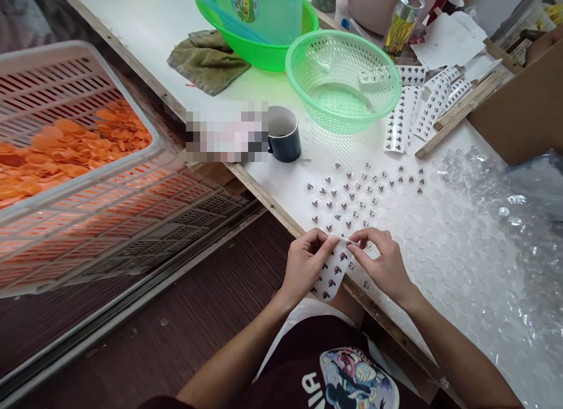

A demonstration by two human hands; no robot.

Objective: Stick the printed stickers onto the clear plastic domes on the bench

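Observation:
My left hand (pixel 309 262) pinches the top edge of a white sticker sheet (pixel 333 275) printed with rows of small dark figures. The sheet hangs down over the wooden table edge. At its upper right corner, the thumb and forefinger of my right hand (pixel 382 259) are pressed together; they seem to grip a sticker, mostly hidden by the fingertips. Just beyond both hands lie many small clear discs (pixel 344 206), each with a similar dark figure on it. Plain clear discs (pixel 422 244) spread across the table to the right.
A dark mug (pixel 285 148) stands near the table edge, with a pale green colander (pixel 343 118) and a bright green basin (pixel 272 60) behind. More sticker sheets (pixel 400 118) lie by wooden strips (pixel 460 112). At left, a crate (pixel 152 136) holds orange plastic pieces (pixel 65 145).

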